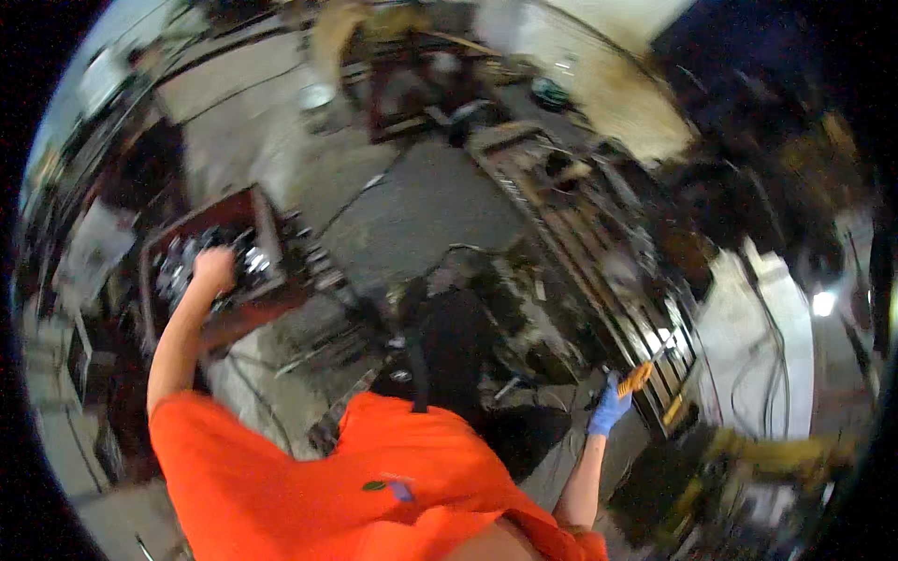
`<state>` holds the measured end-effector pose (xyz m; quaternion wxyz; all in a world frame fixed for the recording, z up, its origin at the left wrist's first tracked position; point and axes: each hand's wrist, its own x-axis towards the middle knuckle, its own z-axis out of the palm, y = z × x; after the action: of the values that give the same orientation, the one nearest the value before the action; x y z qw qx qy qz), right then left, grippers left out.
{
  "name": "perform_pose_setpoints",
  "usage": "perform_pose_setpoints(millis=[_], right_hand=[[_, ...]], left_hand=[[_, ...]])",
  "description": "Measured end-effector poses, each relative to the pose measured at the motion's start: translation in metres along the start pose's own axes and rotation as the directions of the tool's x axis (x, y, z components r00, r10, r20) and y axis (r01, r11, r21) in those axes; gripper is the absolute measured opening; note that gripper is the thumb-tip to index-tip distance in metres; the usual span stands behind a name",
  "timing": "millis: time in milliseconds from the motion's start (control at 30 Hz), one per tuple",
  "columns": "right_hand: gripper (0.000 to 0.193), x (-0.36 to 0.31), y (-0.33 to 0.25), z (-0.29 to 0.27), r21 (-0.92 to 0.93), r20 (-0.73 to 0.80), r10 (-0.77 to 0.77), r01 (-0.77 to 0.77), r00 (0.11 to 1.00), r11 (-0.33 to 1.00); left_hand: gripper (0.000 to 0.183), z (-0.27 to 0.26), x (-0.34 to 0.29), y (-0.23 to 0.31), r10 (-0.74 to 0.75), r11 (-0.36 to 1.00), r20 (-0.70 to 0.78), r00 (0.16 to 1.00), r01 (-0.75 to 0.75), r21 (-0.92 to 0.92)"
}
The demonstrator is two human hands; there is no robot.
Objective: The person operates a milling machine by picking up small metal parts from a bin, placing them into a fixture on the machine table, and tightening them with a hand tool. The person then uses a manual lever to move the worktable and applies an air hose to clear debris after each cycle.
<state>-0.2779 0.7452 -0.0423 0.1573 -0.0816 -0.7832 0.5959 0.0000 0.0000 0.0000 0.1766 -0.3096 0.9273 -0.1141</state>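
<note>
A messy workshop with a grey floor (pixel 421 206) is seen. The left hand (pixel 213 269) is put into a box (pixel 257 210) at nine o'clock; its fingers cannot be told. An orange tool (pixel 638 377) is pinched by the gloved right hand (pixel 610 408) at four o'clock.

The widest open stretch is the grey concrete floor (pixel 421 201) in the upper middle of the frame, bare but for a few thin cables. To its right a long slatted metal rack (pixel 599 271) runs diagonally toward the lower right, blocking that side. At centre left a red-rimmed tray (pixel 267 224) packed with small metal parts hems in the left hand (pixel 213 269). The right hand (pixel 610 407) in its blue glove sits close against the rack's lower end, a dark bulky machine (pixel 458 337) crowding the middle between the arms
</note>
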Motion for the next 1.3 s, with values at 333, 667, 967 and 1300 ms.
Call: perform_pose_setpoints(millis=[333, 667, 967, 1300], right_hand=[[0.05, 0.005, -0.154, -0.048, -0.53, 0.068, -0.171, 0.18, 0.983, 0.829], [0.047, 0.055, -0.186, 0.005, -0.924, 0.284, 0.255, 0.194, 0.924, 0.329], [0.049, 0.103, -0.168, 0.039, -0.879, 0.174, 0.205, 0.058, 0.963, 0.473], [0.052, 0.044, -0.189, 0.01, -0.881, 0.291, 0.317, 0.123, 0.903, 0.457]], left_hand=[[0.014, -0.027, 0.042, 0.018, 0.343, 0.937, -0.127, 0.931, -0.328, 0.123], [0.03, -0.04, 0.037, 0.007, -0.258, -0.226, -0.141, 0.956, -0.202, -0.953], [0.026, -0.115, 0.065, 0.081, -0.032, -0.252, -0.407, 0.913, -0.401, -0.881], [0.039, -0.216, 0.026, 0.323, 0.453, -0.502, -0.375, 0.809, -0.116, -0.857]])
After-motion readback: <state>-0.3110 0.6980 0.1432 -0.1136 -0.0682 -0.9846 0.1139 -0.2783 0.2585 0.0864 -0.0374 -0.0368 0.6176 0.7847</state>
